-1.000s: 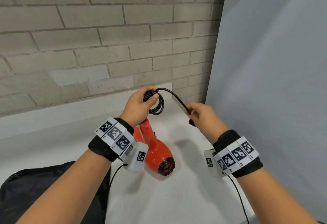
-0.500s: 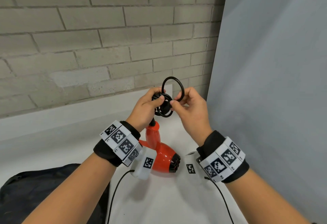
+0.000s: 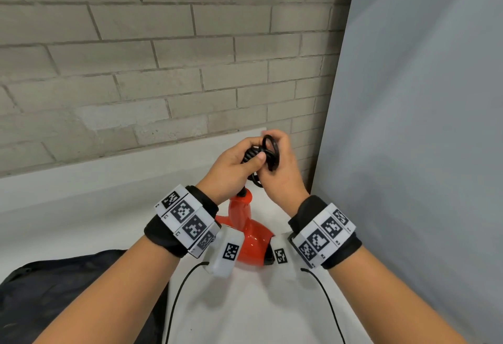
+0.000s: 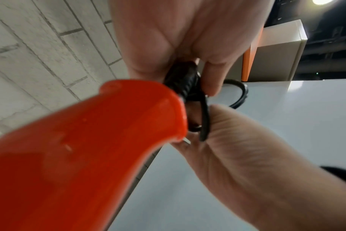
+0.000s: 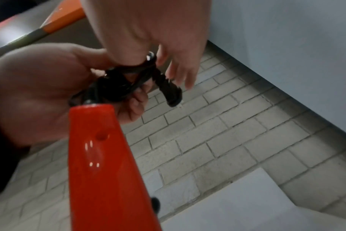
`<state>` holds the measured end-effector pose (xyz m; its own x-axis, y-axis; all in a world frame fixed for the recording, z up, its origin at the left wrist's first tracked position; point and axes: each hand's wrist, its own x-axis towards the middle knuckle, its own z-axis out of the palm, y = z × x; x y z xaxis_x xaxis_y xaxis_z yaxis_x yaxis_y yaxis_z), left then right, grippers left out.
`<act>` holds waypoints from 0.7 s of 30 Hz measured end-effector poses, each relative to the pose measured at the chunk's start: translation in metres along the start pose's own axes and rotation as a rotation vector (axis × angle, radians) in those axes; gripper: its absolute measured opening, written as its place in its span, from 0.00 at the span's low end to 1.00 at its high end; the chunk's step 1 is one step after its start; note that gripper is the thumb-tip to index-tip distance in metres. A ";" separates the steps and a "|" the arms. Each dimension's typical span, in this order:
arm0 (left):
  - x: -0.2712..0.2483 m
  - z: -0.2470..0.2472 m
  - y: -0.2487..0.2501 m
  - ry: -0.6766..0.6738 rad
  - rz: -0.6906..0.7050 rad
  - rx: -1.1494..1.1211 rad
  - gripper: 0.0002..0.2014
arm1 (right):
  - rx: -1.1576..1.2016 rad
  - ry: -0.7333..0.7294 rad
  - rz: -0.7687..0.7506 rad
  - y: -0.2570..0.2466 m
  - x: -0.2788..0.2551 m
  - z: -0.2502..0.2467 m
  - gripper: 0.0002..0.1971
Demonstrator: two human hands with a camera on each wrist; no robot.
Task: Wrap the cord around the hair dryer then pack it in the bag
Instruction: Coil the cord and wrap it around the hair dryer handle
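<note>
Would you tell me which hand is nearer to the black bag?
Left. The left hand is above the table, nearer the bag at lower left; the right hand is farther right.

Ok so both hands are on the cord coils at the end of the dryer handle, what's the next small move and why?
Probably tuck the free plug end under the cord coils: the left hand pins them, and the right hand holds the last loop.

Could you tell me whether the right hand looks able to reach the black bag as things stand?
Probably not at once: the right hand is holding the cord, and the bag lies at the far left, beyond the left forearm and the hair dryer.
</note>
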<state>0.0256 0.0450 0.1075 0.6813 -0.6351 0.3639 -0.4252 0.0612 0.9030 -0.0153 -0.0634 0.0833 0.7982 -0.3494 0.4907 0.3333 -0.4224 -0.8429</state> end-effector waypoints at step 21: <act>-0.002 -0.029 -0.009 0.030 -0.036 0.196 0.11 | -0.433 0.127 -0.127 -0.030 0.008 -0.048 0.11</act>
<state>0.0456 0.0681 0.1051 0.7141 -0.6111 0.3415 -0.5061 -0.1136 0.8550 -0.0426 -0.0936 0.1235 0.6881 -0.3603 0.6298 0.1626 -0.7693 -0.6178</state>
